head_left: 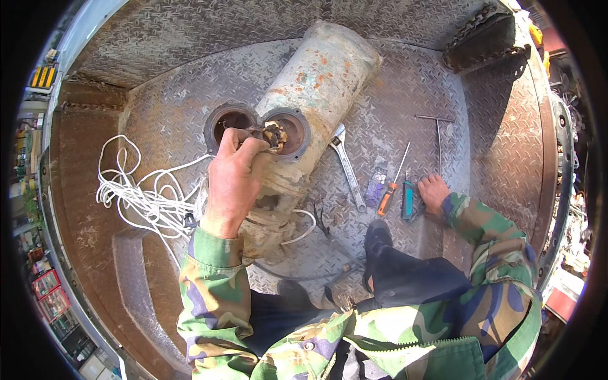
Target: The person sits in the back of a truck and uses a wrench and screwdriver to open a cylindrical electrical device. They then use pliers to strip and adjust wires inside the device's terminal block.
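Note:
My left hand [234, 180] reaches over a grimy cylindrical metal housing [323, 76] with two round openings [231, 123], its fingers pinched at a small dark part by the right opening, where worn brass-coloured innards [275, 136] show. My right hand [434, 193] has curled fingers at the lower end of a thin T-handle tool [439, 142]; what they hold is unclear. Left of it lie a teal utility knife [407, 199], an orange-handled screwdriver [387, 197], a small purple-and-clear packet [375, 183] and a large adjustable wrench [348, 171].
Loose white cable [126, 190] is piled left of the housing. My boots [373, 244] stand on a steel tread-plate bed with raised walls [158, 35] and chains [468, 31]. Dark cables [320, 221] lie near my feet. Crowded shelving [50, 291] shows beyond the left side.

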Motion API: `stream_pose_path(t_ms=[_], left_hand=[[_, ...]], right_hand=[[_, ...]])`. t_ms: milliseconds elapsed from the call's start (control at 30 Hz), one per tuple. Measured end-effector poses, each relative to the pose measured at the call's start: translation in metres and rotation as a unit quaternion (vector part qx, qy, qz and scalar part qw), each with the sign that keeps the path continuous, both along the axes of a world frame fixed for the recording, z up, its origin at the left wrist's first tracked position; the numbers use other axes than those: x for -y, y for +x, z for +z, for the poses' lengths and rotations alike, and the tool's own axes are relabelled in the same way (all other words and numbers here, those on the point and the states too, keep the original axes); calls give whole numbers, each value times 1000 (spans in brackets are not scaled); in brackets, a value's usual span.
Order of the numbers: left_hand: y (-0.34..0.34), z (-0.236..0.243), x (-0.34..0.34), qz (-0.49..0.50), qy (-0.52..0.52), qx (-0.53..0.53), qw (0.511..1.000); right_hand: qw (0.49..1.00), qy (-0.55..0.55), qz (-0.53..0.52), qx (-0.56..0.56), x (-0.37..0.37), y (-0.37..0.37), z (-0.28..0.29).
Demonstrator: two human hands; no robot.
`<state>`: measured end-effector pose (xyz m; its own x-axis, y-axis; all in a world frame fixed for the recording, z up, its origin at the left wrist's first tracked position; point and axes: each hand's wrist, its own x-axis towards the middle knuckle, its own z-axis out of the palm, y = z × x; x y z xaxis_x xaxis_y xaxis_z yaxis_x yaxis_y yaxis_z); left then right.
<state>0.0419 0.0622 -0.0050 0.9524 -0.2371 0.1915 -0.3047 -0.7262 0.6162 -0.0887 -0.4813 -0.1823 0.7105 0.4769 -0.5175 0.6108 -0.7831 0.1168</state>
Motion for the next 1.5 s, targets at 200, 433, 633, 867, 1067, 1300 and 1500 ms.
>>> stream_pose_path(t_ms=[200,433,633,867,1067,1300,1500], left_hand=[[-1,3,3,9,5,-2,1000],[-2,-1,2,12,10,6,1000],[2,0,0,-17,2,-14,1000],[0,9,-4,-21,6,-36,999],[0,-4,-7,-13,-19,-7,1000],[3,2,-5,-19,-4,13,1000],[1,-3,-3,3,-25,11,1000]], right_hand=[[984,-31,-9,-177,27,-21,4],[962,168,-173,-130,23,-29,18],[922,185,-303,-155,7,-29,65],[706,436,-512,-219,-71,-10,99],[601,500,-450,-431,-163,37,130],[382,574,-350,-633,-265,63,129],[143,596,-324,-721,-318,62,106]])
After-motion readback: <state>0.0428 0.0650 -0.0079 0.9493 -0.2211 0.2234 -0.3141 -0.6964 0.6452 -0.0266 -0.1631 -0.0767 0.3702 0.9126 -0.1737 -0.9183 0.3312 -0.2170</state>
